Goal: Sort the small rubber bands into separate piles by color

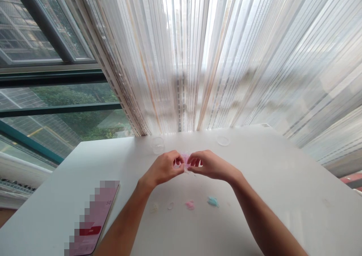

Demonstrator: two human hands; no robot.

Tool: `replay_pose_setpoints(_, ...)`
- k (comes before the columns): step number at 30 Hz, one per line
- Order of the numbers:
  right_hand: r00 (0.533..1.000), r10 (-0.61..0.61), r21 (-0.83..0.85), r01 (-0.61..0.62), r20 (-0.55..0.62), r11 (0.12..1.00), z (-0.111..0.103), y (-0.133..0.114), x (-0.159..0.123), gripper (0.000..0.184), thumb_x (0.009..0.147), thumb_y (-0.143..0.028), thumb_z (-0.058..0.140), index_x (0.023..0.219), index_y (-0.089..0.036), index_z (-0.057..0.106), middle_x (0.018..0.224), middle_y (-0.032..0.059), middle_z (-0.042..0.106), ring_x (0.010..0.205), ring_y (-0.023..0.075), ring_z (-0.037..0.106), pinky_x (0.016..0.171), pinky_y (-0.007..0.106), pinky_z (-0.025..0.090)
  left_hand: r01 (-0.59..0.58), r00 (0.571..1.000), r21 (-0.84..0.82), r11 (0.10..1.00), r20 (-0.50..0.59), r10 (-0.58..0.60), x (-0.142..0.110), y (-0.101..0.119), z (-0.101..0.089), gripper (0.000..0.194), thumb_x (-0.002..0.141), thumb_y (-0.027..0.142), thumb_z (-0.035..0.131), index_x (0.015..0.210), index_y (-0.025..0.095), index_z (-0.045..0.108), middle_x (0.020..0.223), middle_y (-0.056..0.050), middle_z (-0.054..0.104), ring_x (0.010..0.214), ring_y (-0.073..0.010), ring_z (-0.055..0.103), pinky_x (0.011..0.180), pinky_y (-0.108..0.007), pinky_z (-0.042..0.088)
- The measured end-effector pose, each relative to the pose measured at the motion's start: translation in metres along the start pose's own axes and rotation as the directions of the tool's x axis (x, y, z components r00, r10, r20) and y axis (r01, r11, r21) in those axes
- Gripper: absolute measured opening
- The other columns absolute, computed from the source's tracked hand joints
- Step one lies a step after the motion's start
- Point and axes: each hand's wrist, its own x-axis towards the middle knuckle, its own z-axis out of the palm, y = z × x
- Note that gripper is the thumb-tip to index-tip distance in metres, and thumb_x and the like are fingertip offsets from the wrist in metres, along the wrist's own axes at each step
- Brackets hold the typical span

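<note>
Some pink pieces (185,158) lie between our curled left hand (165,167) and right hand (211,164); whether grasped, we cannot tell. We seem to separate them; next needs delicate pinching.

The 2 hands, left (161,168) and right (216,166), are bare, with slim fingers and smooth backs. Each narrows into a slender wrist, and the 2 forearms, left (128,212) and right (261,209), are bare too, smooth in outline and gradually thicker away from the wrists, up to where the picture's lower edge cuts them off. Fingernails are too small to make out clearly.
</note>
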Motion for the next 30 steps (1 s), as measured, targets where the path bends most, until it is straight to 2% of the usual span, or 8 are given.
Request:
replay_pose_setpoints(7, 0.998, -0.032, 0.063, 0.035, -0.045, 0.997, 0.004, -0.003, 0.002, 0.011, 0.087, -0.028, 0.065, 0.084, -0.02, 0.072, 0.077, 0.0012, 0.074, 0.069, 0.0146, 0.067, 0.06, 0.022, 0.047, -0.012, 1.0, -0.012, 1.0, -0.01, 0.012, -0.002, 0.007, -0.006, 0.008, 0.08, 0.022, 0.062, 0.083, 0.017, 0.068, 0.076, -0.001, 0.064, 0.067, -0.014, 0.056, 0.06, -0.024, 0.044)
replay_pose_setpoints(12, 0.997, -0.052, 0.047, 0.055, -0.062, 0.997, 0.004, -0.005, 0.002, 0.012, 0.087, -0.021, 0.061, 0.083, -0.02, 0.072, 0.076, 0.0004, 0.073, 0.068, 0.0137, 0.066, 0.062, 0.022, 0.047, 0.0, 1.0, -0.029, 1.0, -0.005, 0.0, -0.002, 0.006, -0.005, 0.01, 0.082, 0.025, 0.062, 0.084, 0.017, 0.068, 0.075, -0.001, 0.064, 0.064, -0.0134, 0.055, 0.058, -0.024, 0.043)
replay_pose_setpoints(18, 0.994, -0.044, 0.044, 0.048, -0.096, 0.998, 0.002, -0.004, 0.002, 0.014, 0.089, -0.022, 0.059, 0.086, -0.019, 0.073, 0.078, 0.0013, 0.074, 0.069, 0.014, 0.067, 0.063, 0.022, 0.048, -0.012, 1.0, -0.153, 0.988, 0.003, 0.013, -0.003, 0.004, -0.009, 0.025, 0.087, 0.033, 0.059, 0.103, 0.018, 0.07, 0.088, -0.004, 0.07, 0.069, -0.0132, 0.058, 0.065, -0.024, 0.048)
replay_pose_setpoints(23, 0.993, -0.045, 0.041, 0.049, -0.109, 0.998, 0.0, -0.002, 0.002, 0.015, 0.091, -0.025, 0.06, 0.088, -0.02, 0.074, 0.078, 0.0017, 0.074, 0.069, 0.0144, 0.067, 0.063, 0.023, 0.048, 0.039, 0.997, -0.2, 0.979, 0.075, -0.024, -0.007, 0.002, -0.013, 0.028, 0.086, 0.035, 0.061, 0.103, 0.019, 0.075, 0.075, -0.002, 0.069, 0.064, -0.0132, 0.057, 0.059, -0.023, 0.046)
replay_pose_setpoints(30, 0.989, -0.068, 0.058, 0.076, -0.129, 0.995, -0.001, -0.002, 0.002, 0.014, 0.091, -0.025, 0.06, 0.087, -0.02, 0.073, 0.075, 0.0004, 0.072, 0.068, 0.0129, 0.065, 0.062, 0.022, 0.048, 0.07, 0.994, -0.277, 0.958, 0.106, -0.042, -0.007, 0.0, -0.013, 0.034, 0.086, 0.046, 0.063, 0.103, 0.02, 0.077, 0.073, -0.002, 0.071, 0.061, -0.0132, 0.055, 0.056, -0.023, 0.042)
